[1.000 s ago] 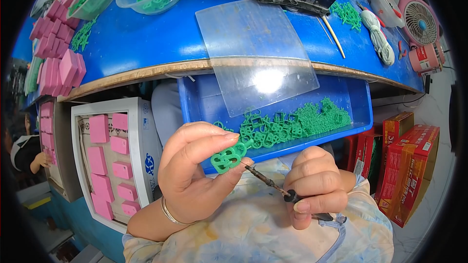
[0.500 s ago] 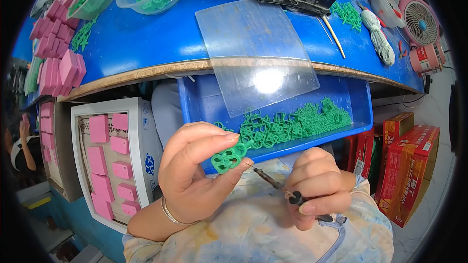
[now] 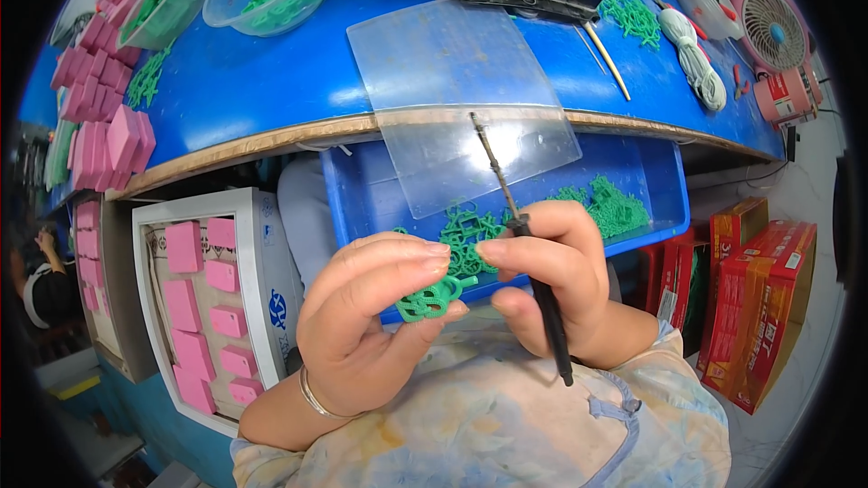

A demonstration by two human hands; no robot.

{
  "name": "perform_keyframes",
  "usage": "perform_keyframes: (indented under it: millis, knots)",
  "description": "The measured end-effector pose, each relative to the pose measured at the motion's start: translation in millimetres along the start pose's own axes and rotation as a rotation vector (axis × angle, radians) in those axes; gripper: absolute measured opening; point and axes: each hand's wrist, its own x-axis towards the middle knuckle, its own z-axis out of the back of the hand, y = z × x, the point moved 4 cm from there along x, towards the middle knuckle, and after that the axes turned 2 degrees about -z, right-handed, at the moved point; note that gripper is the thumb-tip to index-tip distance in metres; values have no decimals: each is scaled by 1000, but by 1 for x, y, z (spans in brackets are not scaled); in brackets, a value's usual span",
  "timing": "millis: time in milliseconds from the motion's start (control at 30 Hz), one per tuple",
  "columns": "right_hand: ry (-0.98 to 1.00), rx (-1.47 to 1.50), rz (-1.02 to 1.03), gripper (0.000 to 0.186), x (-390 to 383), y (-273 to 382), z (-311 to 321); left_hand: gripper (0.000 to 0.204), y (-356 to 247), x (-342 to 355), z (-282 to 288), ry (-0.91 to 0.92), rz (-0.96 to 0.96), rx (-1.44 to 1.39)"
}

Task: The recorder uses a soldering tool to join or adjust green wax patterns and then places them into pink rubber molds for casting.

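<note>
Left hand (image 3: 366, 330) pinches a small green plastic lattice piece (image 3: 432, 298) between thumb and curled fingers. Right hand (image 3: 551, 285), at 3 o'clock of it and fingertip to fingertip, is closed around a thin black-handled metal probe (image 3: 523, 244), tip pointing to 12 o'clock. Behind, at 12 o'clock, lies a blue plastic bin (image 3: 665, 208) of green pieces.

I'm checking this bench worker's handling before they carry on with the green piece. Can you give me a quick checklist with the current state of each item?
1. Left hand grips green piece: ok.
2. Right hand holds the tool: ok.
3. Tool tip on the piece: not ok, it points up and away.
4. Blue bin of green parts sits below the hands: ok.
5. Clear sheet lies flat on the table: not ok, it overhangs the edge.
6. Piece undamaged: cannot tell.
</note>
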Motion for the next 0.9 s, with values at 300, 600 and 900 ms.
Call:
perform_keyframes:
  millis: [300,600,900]
  knots:
    - [30,-74,29,29,3,0,-5,36,-1,1,-3,25,-11,46]
    - [10,-41,18,28,-3,-1,-4,42,-3,-1,-10,12,108,-30]
    - [23,-51,36,24,-1,2,-1,45,-2,-1,-9,43,79,-33]
